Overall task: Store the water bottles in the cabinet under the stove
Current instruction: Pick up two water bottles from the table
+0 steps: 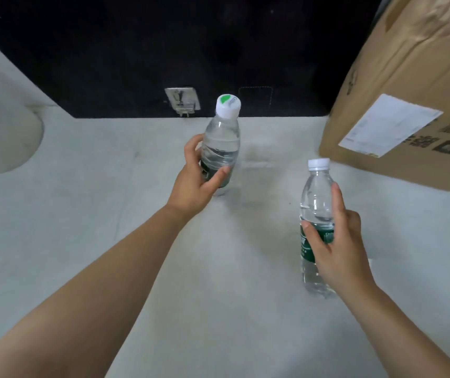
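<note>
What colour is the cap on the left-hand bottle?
White with a green patch on top of the cap, in the head view.

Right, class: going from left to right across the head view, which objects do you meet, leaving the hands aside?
In order: pale rounded object → metal plate → bottle with green-marked cap → bottle with plain white cap → cardboard box.

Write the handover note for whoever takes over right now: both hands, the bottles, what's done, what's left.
Left hand: grips the far bottle, the one with the green-marked cap, around its label.
Right hand: grips the near bottle, which has a white cap, at its green label.
Both bottles are upright and capped over the pale surface. The near one is beside a cardboard box. Whether either is lifted off is unclear.
Done: both bottles in hand.
Left: carry them to the cabinet under the stove, which is not in view, and set them inside.
</note>
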Motion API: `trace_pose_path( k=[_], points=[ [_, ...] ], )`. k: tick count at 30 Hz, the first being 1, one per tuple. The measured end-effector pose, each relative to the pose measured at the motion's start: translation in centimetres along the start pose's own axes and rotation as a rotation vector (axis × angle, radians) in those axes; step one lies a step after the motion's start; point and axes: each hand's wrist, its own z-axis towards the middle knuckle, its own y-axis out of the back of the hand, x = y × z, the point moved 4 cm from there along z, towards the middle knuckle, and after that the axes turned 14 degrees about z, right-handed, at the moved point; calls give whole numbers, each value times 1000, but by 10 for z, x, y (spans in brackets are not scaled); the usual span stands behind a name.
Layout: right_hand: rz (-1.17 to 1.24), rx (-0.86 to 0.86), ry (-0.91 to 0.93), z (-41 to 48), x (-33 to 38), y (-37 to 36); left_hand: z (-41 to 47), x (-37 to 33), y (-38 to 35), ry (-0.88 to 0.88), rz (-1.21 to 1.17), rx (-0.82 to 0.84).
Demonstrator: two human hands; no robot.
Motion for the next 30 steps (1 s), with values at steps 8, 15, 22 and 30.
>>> trace_pose_path(
  k=[8, 15, 22, 30],
  points=[
    [48, -129, -83, -9, -25, 27, 24, -25, -55, -4, 438, 93],
    [-38, -6, -163, -32, 39, 53, -83, -62, -2, 292, 566, 286],
    [-53, 221, -150, -117, 272, 149, -188, -243, 188, 569, 361, 228],
    [-37, 464, 61, -211, 588, 282, -308, -488, 432, 728, 163, -118]
  ],
)
